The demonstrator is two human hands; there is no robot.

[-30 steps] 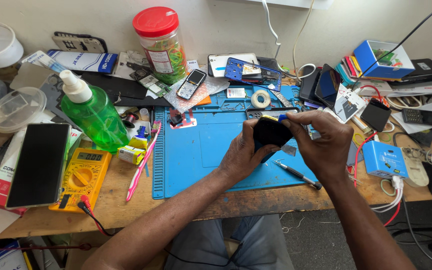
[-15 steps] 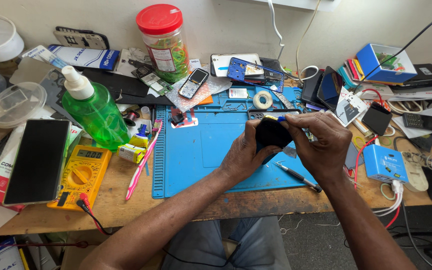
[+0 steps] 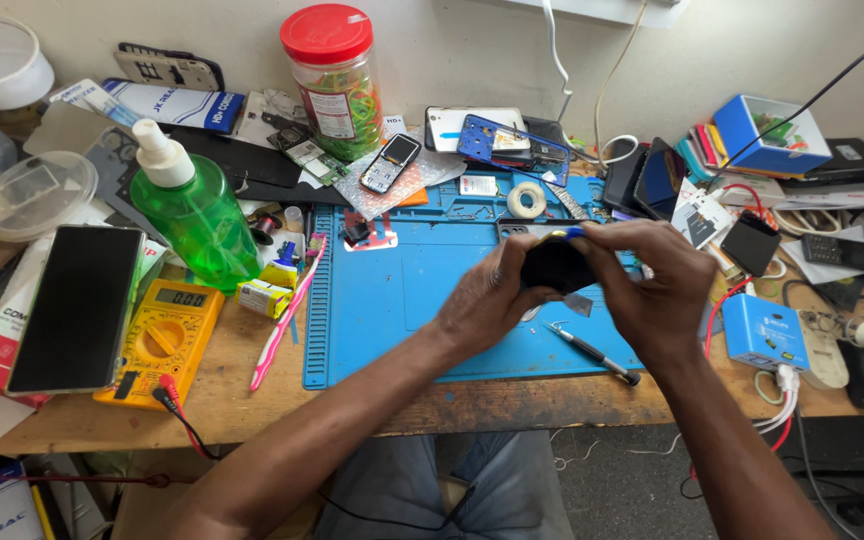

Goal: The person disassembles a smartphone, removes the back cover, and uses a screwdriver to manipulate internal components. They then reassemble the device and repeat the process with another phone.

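Both my hands hold a small black phone (image 3: 556, 266) just above the blue work mat (image 3: 382, 300). My left hand (image 3: 487, 300) grips its left side from below. My right hand (image 3: 652, 290) closes over its right side, with the fingertips at its top edge by a small blue piece (image 3: 575, 232). Most of the phone is hidden by my fingers. A screwdriver (image 3: 592, 354) with a black tip end lies on the mat under my right hand.
A green pump bottle (image 3: 195, 210), a yellow multimeter (image 3: 162, 335), a pink toothbrush (image 3: 289, 315) and a dark phone (image 3: 77, 305) lie left of the mat. A red-lidded jar (image 3: 335, 75), a tape roll (image 3: 526, 199) and phone parts crowd the back. A blue box (image 3: 764, 333) with cables sits right.
My hands with the black phone have stayed over the mat's right half, shifting only slightly. The view has dipped a little.
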